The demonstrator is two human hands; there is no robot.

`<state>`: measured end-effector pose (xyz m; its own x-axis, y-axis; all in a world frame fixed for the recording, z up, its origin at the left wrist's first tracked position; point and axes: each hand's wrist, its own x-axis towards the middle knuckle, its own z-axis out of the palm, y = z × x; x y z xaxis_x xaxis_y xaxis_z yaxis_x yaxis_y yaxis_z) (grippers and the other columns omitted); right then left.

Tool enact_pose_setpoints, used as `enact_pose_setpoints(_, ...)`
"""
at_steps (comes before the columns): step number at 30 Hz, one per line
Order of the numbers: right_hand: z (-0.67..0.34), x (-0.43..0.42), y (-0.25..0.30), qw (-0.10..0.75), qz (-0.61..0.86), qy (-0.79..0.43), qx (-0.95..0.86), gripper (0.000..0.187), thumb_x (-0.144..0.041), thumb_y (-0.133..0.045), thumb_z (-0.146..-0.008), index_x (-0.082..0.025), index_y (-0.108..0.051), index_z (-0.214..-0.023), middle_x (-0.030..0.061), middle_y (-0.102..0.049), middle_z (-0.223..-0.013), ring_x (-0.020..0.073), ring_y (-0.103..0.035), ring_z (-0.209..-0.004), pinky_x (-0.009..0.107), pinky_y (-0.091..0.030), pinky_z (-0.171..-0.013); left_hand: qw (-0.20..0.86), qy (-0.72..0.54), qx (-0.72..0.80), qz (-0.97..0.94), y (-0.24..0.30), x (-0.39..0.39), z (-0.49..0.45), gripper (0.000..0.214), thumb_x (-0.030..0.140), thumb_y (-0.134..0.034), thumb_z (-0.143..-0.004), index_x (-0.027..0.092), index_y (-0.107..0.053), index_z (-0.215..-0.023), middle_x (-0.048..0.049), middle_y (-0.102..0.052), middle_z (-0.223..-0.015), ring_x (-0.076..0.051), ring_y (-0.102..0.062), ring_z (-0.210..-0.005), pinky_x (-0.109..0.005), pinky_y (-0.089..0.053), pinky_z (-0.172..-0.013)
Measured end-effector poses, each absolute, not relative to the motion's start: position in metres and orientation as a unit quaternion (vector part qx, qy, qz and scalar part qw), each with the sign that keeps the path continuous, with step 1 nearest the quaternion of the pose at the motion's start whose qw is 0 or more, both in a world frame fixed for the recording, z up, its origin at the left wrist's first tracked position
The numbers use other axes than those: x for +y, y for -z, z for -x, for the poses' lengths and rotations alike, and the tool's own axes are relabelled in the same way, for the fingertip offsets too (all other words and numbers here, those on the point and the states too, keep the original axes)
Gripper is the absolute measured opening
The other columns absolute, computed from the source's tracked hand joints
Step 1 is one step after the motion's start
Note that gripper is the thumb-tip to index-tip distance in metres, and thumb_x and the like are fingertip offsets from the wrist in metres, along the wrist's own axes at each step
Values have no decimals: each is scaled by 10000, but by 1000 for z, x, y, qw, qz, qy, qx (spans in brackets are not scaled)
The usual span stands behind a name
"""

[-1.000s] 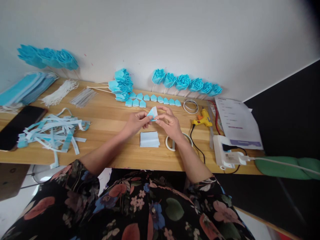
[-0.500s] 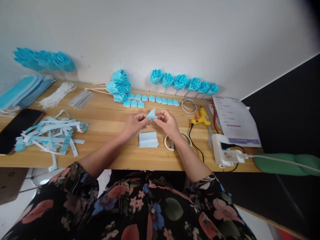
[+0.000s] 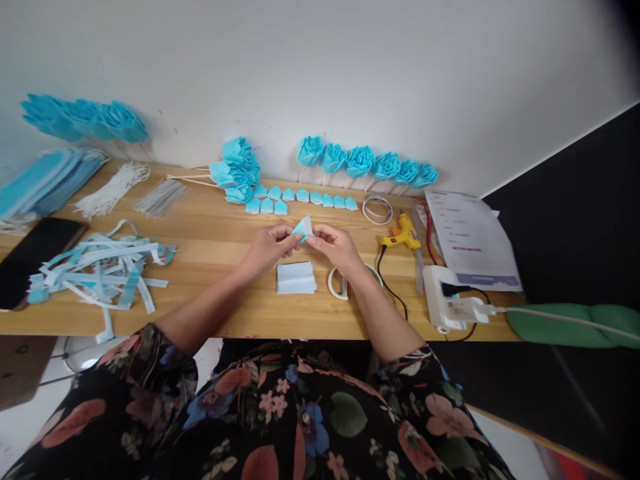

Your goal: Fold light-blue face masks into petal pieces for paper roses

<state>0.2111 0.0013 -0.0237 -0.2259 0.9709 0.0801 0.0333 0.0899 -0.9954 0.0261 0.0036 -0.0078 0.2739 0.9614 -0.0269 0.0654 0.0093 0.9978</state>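
My left hand (image 3: 273, 244) and my right hand (image 3: 334, 245) meet over the middle of the table, thumbs and fingers closed on one small blue-and-white fabric piece (image 3: 304, 229). Its upper part is folded to a point, with a blue side and a white side showing; the lower edge is hidden by my fingers. Just below my hands lies a stack of pale rectangular pieces (image 3: 295, 278). Beyond them, folded blue pieces with pointed tops (image 3: 303, 195) lie in two rows. A pair of white-handled scissors (image 3: 338, 285) is partly covered by my right forearm.
Blue fabric flowers (image 3: 360, 161) lean along the wall. Cut strips (image 3: 100, 267), a phone (image 3: 37, 257), white cords (image 3: 114, 189), wires (image 3: 159, 197) and face masks (image 3: 50, 180) lie left. At right are a yellow glue gun (image 3: 404, 233), tape (image 3: 377, 209), a power strip (image 3: 440, 300) and paper (image 3: 470, 240).
The fabric piece has turned in my fingers and more of its white side faces up. Both hands stay in nearly the same place; the view has shifted slightly.
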Motion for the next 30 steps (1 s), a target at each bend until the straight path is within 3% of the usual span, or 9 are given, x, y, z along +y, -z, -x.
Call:
enact_pose_setpoints(6, -213, 4, 22, 448, 427, -535, -575, 337, -468, -797, -719, -215, -764, -939, 21, -772, -944, 184, -690, -896, 321, -517, -879, 554, -398, 447, -579, 8, 5, -26, 320, 448, -694, -767, 151, -621, -675, -2, -605, -597, -85, -511, -518, -221, -415, -523)
enact_pose_setpoints(14, -214, 4, 25, 438, 441, -515, -590, 270, -440, -767, -743, -200, -751, -867, 0, -745, -842, 157, -654, -788, 294, -508, -789, 558, -383, 437, -592, 13, 6, -25, 335, 469, -694, -764, 154, -618, -679, -1, -597, -587, -88, -505, -521, -222, -409, -528)
enact_pose_setpoints(30, -214, 4, 29, 445, 453, -475, -609, 286, -463, -740, -766, -201, -634, -725, -35, -582, -668, 115, -504, -632, 263, -417, -649, 577, -375, 427, -586, 15, 5, -26, 360, 498, -700, -762, 153, -625, -693, -9, -618, -628, -86, -519, -533, -221, -425, -533)
